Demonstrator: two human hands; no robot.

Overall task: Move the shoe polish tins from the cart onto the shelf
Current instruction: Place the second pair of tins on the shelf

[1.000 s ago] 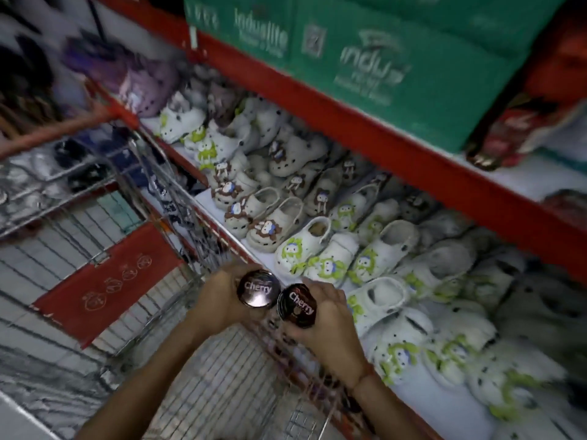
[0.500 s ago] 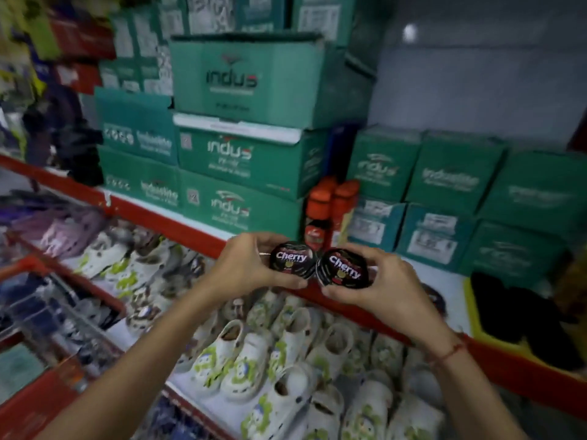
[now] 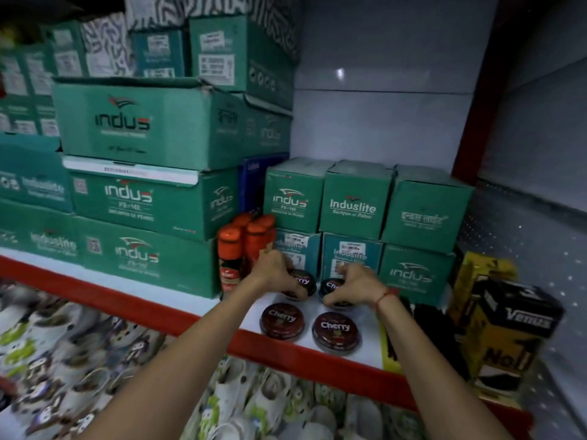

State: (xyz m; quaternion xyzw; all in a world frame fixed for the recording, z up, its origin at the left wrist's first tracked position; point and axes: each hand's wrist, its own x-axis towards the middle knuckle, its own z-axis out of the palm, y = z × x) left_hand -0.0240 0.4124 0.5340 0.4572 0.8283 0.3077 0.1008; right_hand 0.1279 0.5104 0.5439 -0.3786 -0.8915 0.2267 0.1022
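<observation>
Both arms reach over the white shelf [image 3: 370,350] with its red front edge. My left hand [image 3: 274,271] grips a round black Cherry polish tin [image 3: 303,282] that rests on the shelf. My right hand [image 3: 355,285] grips a second black Cherry tin [image 3: 332,285] right beside it. Two dark red Cherry tins [image 3: 282,320] [image 3: 336,332] lie flat nearer the shelf's front edge, free of my hands. The cart is out of view.
Green Indus shoe boxes [image 3: 139,198] are stacked at left, smaller ones [image 3: 355,201] behind the tins. Orange-capped polish bottles [image 3: 230,258] stand left of my left hand. A yellow-and-black box [image 3: 505,331] and black brushes [image 3: 425,322] are at right. White clogs [image 3: 270,404] fill the shelf below.
My hands carried the two black tins from the cart up and forward, and now hold them down on the shelf behind the two red tins. The view swung up from the cart.
</observation>
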